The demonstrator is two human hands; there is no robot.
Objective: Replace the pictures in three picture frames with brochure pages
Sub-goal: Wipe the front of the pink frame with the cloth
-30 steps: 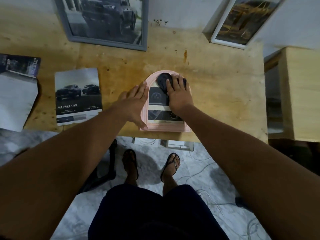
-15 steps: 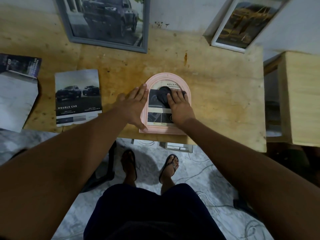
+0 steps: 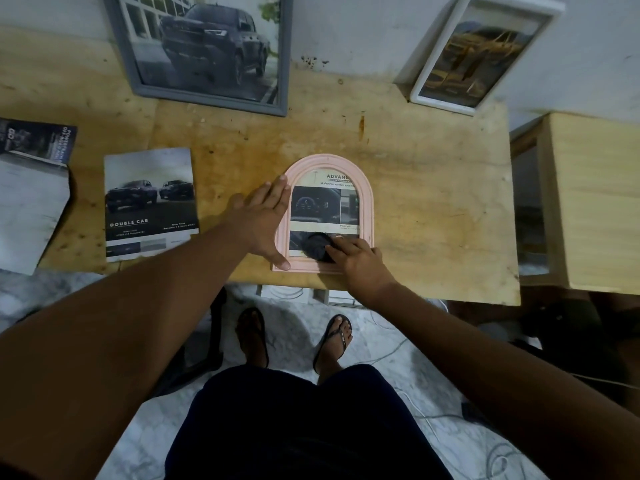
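A pink arched picture frame (image 3: 366,188) lies flat near the table's front edge, with a brochure page showing a car dashboard behind its glass. My left hand (image 3: 264,221) rests flat with fingers spread on the frame's left side. My right hand (image 3: 358,261) presses a dark cloth (image 3: 316,245) on the lower part of the glass. A grey frame (image 3: 207,53) with a dark pickup picture and a white frame (image 3: 478,53) with a yellow vehicle picture lean against the wall.
A "DOUBLE CAB" brochure (image 3: 150,202) lies left of the pink frame, and another open brochure (image 3: 31,188) lies at the far left. A wooden box (image 3: 595,202) stands to the right of the wooden table (image 3: 440,209). Cables run across the floor below.
My right hand has drawn the cloth from the top of the glass down to its bottom, uncovering the page's upper part. My left hand has stayed on the frame's left side.
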